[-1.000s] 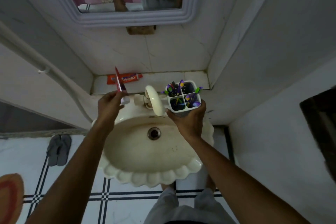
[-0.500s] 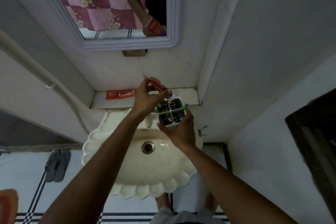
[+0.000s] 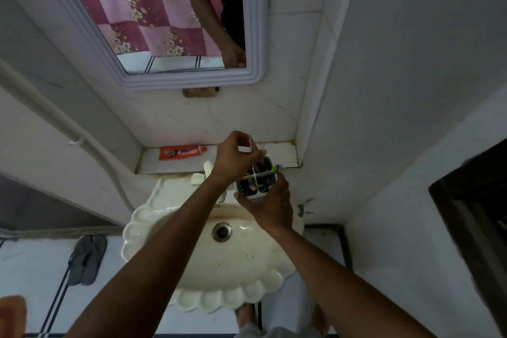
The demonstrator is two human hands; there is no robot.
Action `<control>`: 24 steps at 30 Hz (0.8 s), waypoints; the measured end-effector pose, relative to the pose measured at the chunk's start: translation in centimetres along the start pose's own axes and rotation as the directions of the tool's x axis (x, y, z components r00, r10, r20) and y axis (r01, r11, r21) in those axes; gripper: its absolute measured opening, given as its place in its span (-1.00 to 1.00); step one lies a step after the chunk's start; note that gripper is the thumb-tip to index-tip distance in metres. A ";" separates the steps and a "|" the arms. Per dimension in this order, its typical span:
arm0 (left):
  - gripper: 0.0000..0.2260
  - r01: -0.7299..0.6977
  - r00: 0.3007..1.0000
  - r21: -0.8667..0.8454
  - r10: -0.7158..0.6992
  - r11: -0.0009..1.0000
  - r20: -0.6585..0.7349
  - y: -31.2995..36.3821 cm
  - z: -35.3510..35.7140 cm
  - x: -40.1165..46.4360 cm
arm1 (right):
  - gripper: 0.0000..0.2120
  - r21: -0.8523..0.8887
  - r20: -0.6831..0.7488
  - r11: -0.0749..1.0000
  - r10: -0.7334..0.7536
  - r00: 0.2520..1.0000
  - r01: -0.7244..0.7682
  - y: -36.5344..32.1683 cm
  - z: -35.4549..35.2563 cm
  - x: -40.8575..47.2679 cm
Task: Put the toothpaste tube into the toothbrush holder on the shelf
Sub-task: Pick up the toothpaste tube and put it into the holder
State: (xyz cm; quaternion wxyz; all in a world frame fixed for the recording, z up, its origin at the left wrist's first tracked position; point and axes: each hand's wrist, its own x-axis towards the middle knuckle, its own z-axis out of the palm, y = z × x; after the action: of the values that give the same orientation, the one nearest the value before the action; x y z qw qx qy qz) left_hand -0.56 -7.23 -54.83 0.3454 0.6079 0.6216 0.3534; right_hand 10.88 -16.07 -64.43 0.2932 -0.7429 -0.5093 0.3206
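Note:
My right hand (image 3: 270, 207) grips the white four-compartment toothbrush holder (image 3: 256, 183) from below, above the back of the sink and just in front of the shelf (image 3: 281, 153). Several toothbrushes stand in the holder. Over its far compartment my left hand (image 3: 236, 156) pinches the upper end of a thin toothpaste tube (image 3: 251, 145). The tube points down into the holder and its lower part is hidden behind my fingers and the holder's rim.
A second red-orange toothpaste tube (image 3: 182, 152) lies flat on the shelf's left part. The cream tap (image 3: 207, 169) sits behind the scalloped sink (image 3: 233, 277). A mirror (image 3: 153, 22) hangs above. The wall corner closes the shelf's right end. Slippers (image 3: 86, 261) lie on the floor.
My left hand carried the tube from left of the tap to above the holder and lowered it in. My right hand stayed on the holder, now nearer the shelf.

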 end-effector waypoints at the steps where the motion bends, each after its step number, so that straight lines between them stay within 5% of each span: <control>1: -0.58 0.019 1.000 -0.019 -0.019 1.000 -0.015 -0.1 -0.3 0.1 | 0.30 0.000 -0.024 1.000 -0.006 1.000 0.006 0.0 -0.1 -0.1; 5: -0.69 0.070 0.995 -0.188 -0.082 0.980 -0.054 -1.3 -2.6 1.0 | 0.26 0.028 -0.103 0.999 -0.032 0.994 0.035 0.5 -0.3 -0.5; 10: -0.87 0.137 0.969 -0.163 -0.166 0.977 -0.183 -5.8 -6.5 2.1 | 0.22 0.049 -0.154 0.998 -0.021 0.988 0.029 0.6 0.1 -0.8; 18: -0.85 0.150 0.983 0.316 -0.105 0.937 -0.154 -15.4 -8.8 5.0 | 0.13 0.068 -0.185 0.998 0.012 0.983 0.001 0.3 0.9 -0.8; 24: -0.56 -0.046 0.999 0.635 0.044 0.771 0.019 -21.1 -8.9 8.0 | 0.15 0.069 -0.204 0.998 0.008 0.979 0.006 0.4 1.3 -0.7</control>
State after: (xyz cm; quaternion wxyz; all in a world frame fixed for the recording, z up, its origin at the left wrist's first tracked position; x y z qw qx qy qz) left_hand -19.14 0.39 -68.39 0.1121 0.7039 0.6892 0.1300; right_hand 9.95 -16.67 -65.39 0.3692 -0.7617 -0.4646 0.2601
